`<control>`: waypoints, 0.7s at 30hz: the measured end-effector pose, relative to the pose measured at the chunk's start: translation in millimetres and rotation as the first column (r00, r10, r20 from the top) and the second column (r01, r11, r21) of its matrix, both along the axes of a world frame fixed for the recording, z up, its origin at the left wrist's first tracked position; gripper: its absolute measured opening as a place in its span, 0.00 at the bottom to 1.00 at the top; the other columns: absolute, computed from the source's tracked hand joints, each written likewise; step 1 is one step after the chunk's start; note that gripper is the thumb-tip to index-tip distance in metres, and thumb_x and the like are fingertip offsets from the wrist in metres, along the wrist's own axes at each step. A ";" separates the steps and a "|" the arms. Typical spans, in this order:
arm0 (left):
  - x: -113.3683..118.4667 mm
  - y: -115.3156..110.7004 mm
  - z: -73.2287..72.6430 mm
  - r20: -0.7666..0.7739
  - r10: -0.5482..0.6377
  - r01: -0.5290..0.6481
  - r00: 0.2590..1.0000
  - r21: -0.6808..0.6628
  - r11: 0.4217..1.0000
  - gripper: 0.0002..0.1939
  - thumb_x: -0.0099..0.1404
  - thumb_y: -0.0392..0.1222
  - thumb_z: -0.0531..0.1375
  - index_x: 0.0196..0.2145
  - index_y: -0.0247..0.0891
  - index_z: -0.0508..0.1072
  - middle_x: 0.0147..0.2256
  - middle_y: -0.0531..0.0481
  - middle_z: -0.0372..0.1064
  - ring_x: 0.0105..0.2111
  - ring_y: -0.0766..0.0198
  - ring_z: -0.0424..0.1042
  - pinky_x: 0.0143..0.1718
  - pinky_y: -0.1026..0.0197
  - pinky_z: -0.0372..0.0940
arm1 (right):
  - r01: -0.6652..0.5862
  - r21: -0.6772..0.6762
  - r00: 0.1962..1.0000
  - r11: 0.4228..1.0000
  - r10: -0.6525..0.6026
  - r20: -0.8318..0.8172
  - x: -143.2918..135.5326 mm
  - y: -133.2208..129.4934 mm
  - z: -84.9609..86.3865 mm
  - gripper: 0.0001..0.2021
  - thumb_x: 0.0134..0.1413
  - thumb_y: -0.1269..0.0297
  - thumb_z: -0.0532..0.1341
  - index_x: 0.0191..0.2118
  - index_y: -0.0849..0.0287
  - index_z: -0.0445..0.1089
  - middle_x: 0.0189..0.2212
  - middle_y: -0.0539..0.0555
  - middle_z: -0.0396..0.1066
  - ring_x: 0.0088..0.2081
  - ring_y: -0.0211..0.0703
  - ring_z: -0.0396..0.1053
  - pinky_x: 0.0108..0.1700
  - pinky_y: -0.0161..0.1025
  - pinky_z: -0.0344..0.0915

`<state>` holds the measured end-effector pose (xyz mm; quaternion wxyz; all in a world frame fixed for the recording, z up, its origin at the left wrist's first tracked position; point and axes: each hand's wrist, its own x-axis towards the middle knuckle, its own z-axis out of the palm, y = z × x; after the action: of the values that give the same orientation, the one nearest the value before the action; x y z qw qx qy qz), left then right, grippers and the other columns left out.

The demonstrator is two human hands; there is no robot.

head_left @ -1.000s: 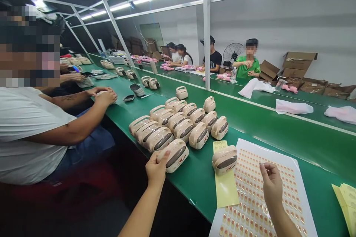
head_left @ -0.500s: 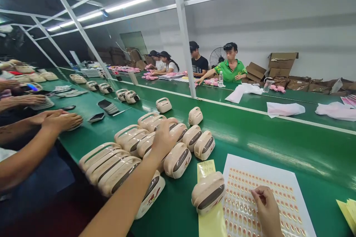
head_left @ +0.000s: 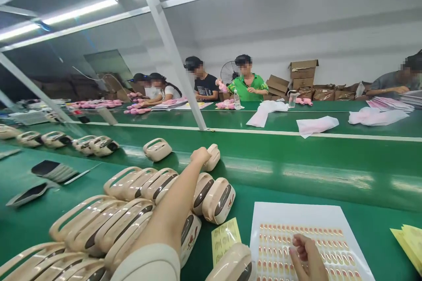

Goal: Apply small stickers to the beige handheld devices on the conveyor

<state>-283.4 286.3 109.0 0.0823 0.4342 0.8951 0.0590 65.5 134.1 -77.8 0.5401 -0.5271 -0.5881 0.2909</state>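
My left hand is stretched out to the far side of the bench, its fingers closed at the handle side of a beige plastic case with a carry handle. Part of the grip is hidden behind the hand. Rows of similar beige handled cases with dark oval panels stand below my left arm. With fingers curled and thumb close to the fingertips, my right hand hovers over a sheet of small oval stickers; anything in the pinch is too small to see. Another case rests beside the sheet.
A yellow printed sheet lies left of the stickers, and more yellow sheets lie at the right edge. A single case stands on the green belt. Beyond a white post, several people handle pink items.
The view has swung right and my left hand has moved out from above the rows to the case on the belt. My right hand stays over the sticker sheet.
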 end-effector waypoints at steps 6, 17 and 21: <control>69.7 -27.4 42.8 -0.086 -0.324 0.330 0.942 0.063 0.942 0.13 0.65 0.44 0.53 0.42 0.33 0.69 0.42 0.49 0.67 0.40 0.57 0.69 0.39 0.52 0.65 | -0.055 -0.141 0.997 0.988 0.047 -0.058 1.6 -0.3 5.4 0.26 0.52 0.47 0.54 0.53 0.55 0.58 0.34 0.55 0.72 0.31 0.44 0.69 0.33 0.40 0.67; 256.5 -194.0 2.9 -0.338 -0.887 0.946 0.315 0.184 0.266 0.12 0.56 0.25 0.51 0.29 0.37 0.71 0.27 0.45 0.71 0.28 0.56 0.68 0.27 0.57 0.61 | -0.260 0.098 0.721 0.961 0.261 -0.642 20.1 -22.0 122.9 0.33 0.55 0.54 0.52 0.63 0.50 0.37 0.60 0.60 0.51 0.56 0.48 0.59 0.49 0.47 0.63; 255.4 -214.1 -40.7 -0.463 -0.856 0.787 0.232 0.606 -0.115 0.14 0.61 0.39 0.56 0.46 0.44 0.68 0.41 0.45 0.71 0.43 0.52 0.67 0.46 0.53 0.58 | -0.167 -0.117 0.589 0.979 0.004 -0.808 49.7 -47.6 125.3 0.33 0.48 0.60 0.58 0.60 0.50 0.47 0.50 0.55 0.65 0.44 0.44 0.68 0.39 0.39 0.68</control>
<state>-28.0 72.2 68.3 -0.0538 0.8739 0.2979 0.3803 115.2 86.5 47.5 0.6823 -0.3567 -0.2771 0.5748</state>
